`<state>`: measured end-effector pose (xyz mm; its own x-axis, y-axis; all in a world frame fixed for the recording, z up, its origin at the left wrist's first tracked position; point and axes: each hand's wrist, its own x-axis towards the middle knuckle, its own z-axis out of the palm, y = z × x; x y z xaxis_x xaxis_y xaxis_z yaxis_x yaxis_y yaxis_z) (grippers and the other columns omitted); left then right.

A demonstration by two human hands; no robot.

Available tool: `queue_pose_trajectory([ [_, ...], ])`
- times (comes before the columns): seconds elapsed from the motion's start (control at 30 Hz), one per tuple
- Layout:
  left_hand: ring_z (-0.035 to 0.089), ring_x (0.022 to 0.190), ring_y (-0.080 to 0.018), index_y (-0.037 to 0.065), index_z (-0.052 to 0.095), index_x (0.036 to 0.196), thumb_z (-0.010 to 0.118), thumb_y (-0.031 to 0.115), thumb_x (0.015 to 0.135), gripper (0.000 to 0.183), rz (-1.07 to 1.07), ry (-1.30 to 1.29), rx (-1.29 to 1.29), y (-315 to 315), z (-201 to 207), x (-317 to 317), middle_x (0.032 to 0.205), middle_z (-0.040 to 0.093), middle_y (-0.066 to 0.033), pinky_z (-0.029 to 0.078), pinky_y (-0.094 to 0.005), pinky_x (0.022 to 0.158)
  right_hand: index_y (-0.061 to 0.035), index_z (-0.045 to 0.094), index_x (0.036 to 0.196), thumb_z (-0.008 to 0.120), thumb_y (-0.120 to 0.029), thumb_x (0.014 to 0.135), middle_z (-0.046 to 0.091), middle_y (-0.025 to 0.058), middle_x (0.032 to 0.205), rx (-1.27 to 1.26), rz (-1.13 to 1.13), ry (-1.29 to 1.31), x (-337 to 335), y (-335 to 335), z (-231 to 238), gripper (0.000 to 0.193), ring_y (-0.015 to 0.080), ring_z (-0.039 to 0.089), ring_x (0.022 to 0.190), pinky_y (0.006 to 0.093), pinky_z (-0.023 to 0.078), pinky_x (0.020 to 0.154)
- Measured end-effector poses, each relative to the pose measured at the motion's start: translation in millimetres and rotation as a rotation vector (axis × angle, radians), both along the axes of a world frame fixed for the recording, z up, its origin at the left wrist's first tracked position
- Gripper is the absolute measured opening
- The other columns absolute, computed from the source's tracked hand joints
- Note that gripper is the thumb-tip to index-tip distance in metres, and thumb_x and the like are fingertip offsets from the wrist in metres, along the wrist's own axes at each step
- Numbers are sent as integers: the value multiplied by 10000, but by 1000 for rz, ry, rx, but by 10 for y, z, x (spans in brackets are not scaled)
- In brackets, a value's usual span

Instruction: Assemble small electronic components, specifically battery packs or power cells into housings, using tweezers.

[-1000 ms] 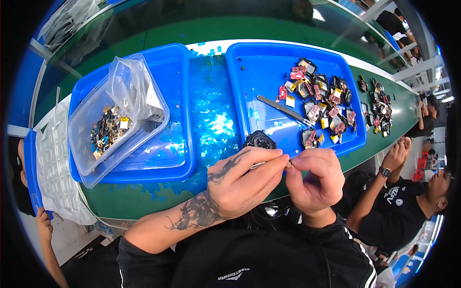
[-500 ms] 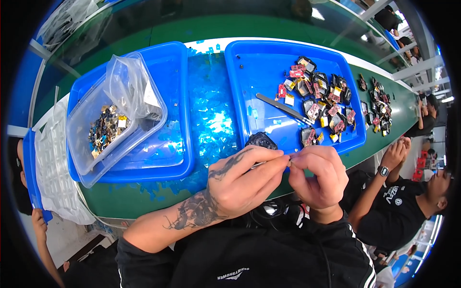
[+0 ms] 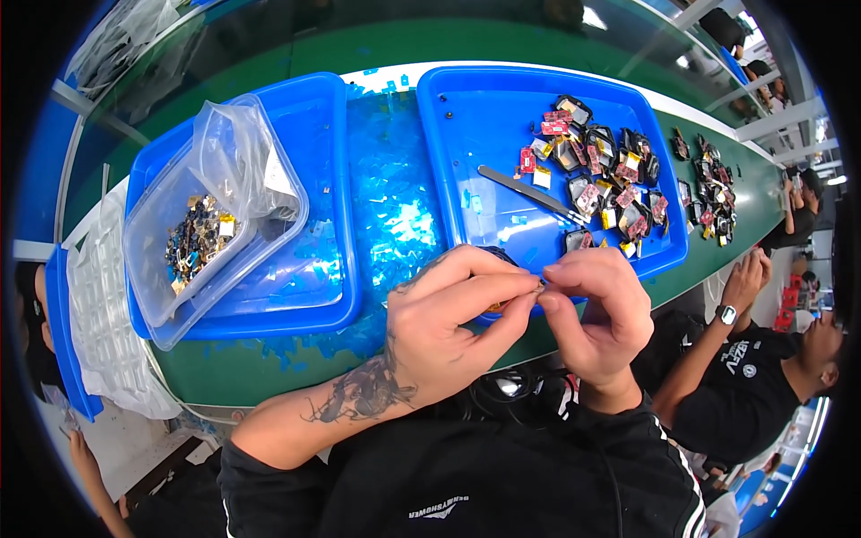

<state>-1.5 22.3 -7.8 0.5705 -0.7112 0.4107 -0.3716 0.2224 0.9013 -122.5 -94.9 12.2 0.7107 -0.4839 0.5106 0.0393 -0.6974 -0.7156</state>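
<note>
My left hand and my right hand meet fingertip to fingertip over the near edge of a blue tray. Both are closed in a pinch around a tiny part, too small and too covered to name. Just behind my left fingers a black casing shows only in part. Farther into the tray lie metal tweezers, touched by neither hand. To their right is a heap of opened small black device housings with red circuit boards and yellow-and-silver cells.
On the left, another blue tray bears a clear plastic tub of small metallic parts and a plastic bag. Blue film scraps cover the surface between trays. More housings lie at right, near a co-worker's hands.
Both hands have shifted slightly, still pinched together. My left hand now covers more of the black casing behind it, and the left fingers have curled differently.
</note>
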Motion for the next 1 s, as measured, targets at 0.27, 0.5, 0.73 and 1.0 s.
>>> queue_pose_trajectory([
  [0.27,679,747,-161,2,716,889,725,-78,725,182,-12,-79,-21,-3,-27,7,874,674,-100,552,-249,634,11,671,857,727,85,679,664,107,793,-159,29,-20,8,-37,16,200,194,648,681,274,514,592],
  [0.5,671,710,-188,18,695,855,738,-47,707,167,36,-208,-48,-11,-33,-13,833,658,-69,536,-271,591,-11,672,842,741,45,625,647,92,769,-389,43,-14,-7,-97,63,234,203,633,604,285,501,510],
  [0.73,671,692,-191,17,700,825,756,-55,675,175,38,-281,-57,-37,-70,-22,814,666,-76,538,-268,578,-16,644,820,709,53,629,625,83,740,-393,79,68,20,-104,105,213,207,624,606,292,495,513],
  [1.0,668,681,-186,13,702,827,746,-69,670,182,27,-254,-34,-36,-60,-22,806,666,-77,534,-264,571,15,653,862,706,85,679,641,92,822,9,108,148,-26,-73,107,203,149,646,624,254,510,542],
])
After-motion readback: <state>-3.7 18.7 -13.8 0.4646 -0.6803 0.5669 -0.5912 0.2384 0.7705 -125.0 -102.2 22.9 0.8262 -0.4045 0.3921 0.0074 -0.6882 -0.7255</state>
